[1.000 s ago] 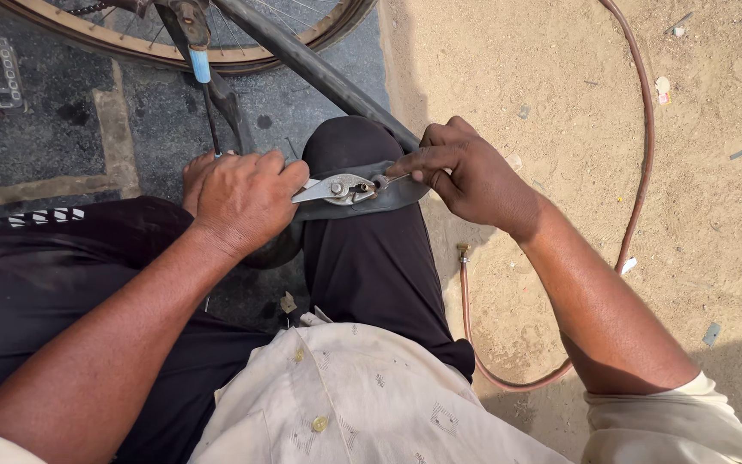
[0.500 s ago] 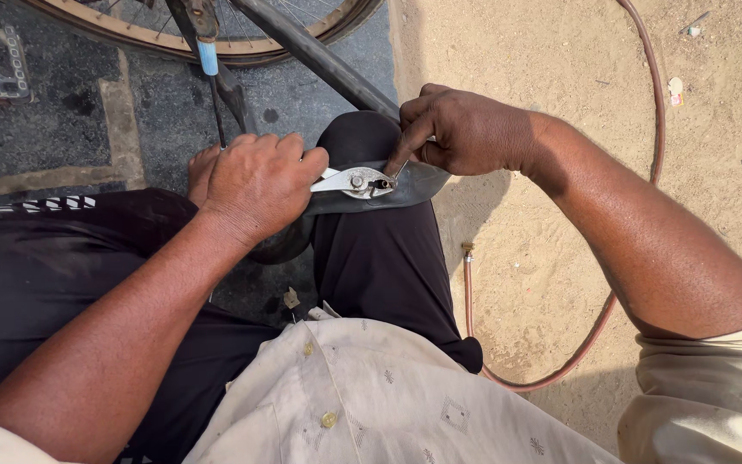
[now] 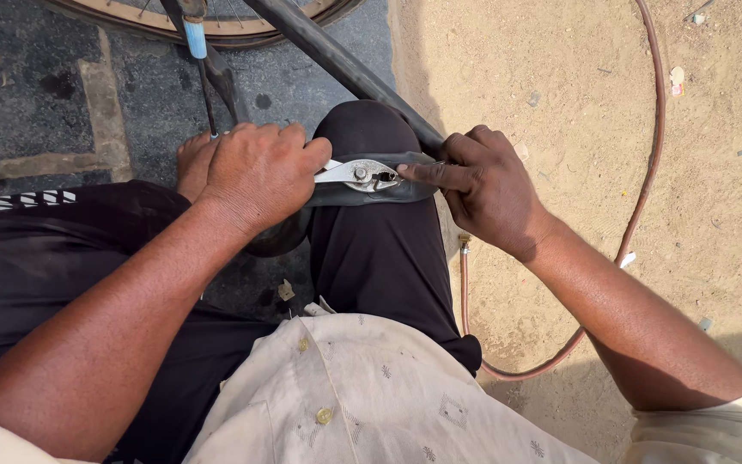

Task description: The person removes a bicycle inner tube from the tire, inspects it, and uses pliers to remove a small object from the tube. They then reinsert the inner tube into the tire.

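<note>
Pliers (image 3: 362, 174) grip rubber strip (image 3: 388, 191), both hands holding.

1. I see my cream shirt (image 3: 371, 404), short-sleeved, with small woven motifs and pale buttons.
2. I see black trousers (image 3: 380, 249) covering both legs.
3. My forearms and hands are bare.

Left hand (image 3: 259, 172) sits left of the knee (image 3: 369, 129), wrapped round the scissors (image 3: 358, 174), whose blades point right across the rubber strip (image 3: 362, 191) lying over that knee. Right hand (image 3: 487, 189) pinches the strip's right end. Behind them, a bicycle wheel (image 3: 216, 21); a hose (image 3: 646, 172) curves over the sand on the right.
</note>
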